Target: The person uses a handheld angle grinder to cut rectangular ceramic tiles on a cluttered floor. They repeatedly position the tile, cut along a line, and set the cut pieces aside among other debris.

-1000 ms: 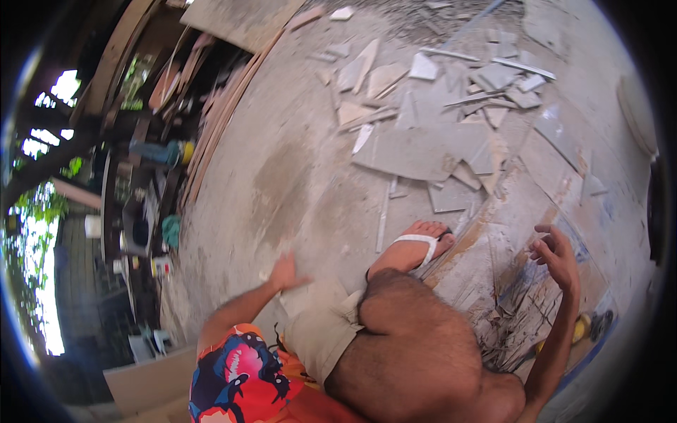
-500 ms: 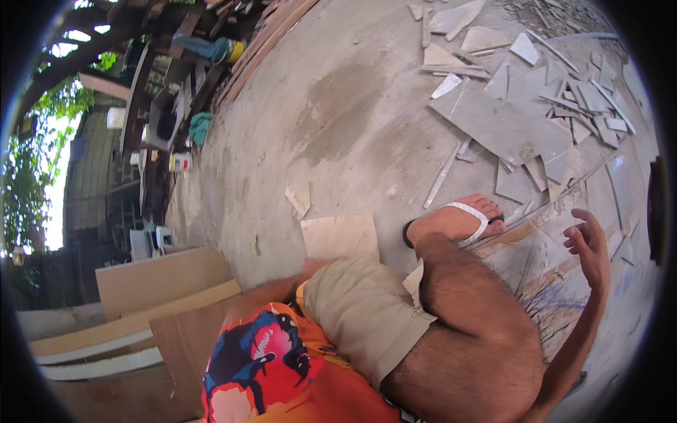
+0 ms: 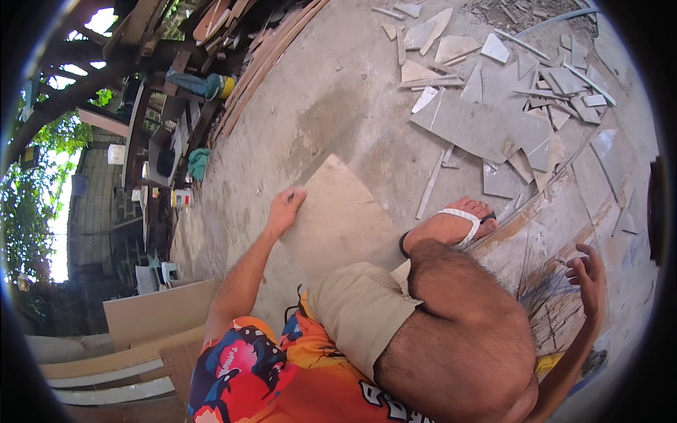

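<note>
My left hand point(image 3: 287, 210) is closed on the left edge of a beige tile point(image 3: 344, 215), with its thumb bent over the rim. A corner of the tile points away from me, and its near part is hidden behind my shorts. Whether it is fully off the ground I cannot tell. Off to the right, my right hand point(image 3: 587, 280) hangs in the air with loosely curled, separated fingers and nothing in it. My sandalled foot point(image 3: 455, 224) rests on the floor between the tile and that hand.
Broken grey and beige tile pieces point(image 3: 486, 127) lie heaped at the far right. A thin strip point(image 3: 430, 185) lies just beyond my foot. Wooden boards point(image 3: 159, 310) are at the left, and long planks point(image 3: 271, 60) run along the far left beside a green cloth point(image 3: 199, 163).
My left hand has come out from beside my shorts, gripping the beige tile. The tile has turned and shifted away from me, over where a small broken piece lay. My right hand still hangs at right.
</note>
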Available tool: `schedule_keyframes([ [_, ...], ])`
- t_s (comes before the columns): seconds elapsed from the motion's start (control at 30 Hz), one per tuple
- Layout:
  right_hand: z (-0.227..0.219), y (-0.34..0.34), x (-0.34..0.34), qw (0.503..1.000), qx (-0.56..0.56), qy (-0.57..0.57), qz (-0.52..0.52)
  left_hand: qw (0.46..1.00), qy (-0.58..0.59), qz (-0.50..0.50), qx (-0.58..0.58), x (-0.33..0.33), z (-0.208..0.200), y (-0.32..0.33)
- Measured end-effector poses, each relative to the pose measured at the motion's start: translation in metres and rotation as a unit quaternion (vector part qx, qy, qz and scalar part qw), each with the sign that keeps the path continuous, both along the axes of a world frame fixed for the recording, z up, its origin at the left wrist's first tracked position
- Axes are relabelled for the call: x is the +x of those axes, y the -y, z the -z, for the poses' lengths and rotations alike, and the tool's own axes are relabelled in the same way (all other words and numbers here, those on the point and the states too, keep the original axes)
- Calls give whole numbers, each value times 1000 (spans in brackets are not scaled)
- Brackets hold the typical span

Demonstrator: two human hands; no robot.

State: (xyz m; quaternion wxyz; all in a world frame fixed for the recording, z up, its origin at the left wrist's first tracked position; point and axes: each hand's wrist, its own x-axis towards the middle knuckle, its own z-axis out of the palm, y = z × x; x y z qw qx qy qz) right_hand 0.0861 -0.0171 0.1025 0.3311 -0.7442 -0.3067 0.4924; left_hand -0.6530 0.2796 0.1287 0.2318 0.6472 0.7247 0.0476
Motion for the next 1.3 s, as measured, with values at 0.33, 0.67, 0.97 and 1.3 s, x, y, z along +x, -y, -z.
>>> schedule_keyframes([
  [0.33, -15, 128, -119, 966, 101, 123, 203, 880, -62, 303, 360, 195, -131, -134],
  [0.67, 54, 230, -180, 648, -214, 506, 528, 773, 272, 559, 125, 600, -110, -69],
  [0.97, 57, 260, -123, 748, -185, 322, 550, 678, 146, 716, -83, 801, 36, 128],
  [1.3, 46, 251, -109, 743, -206, 242, 589, 601, 273, 744, -101, 826, 108, 135],
])
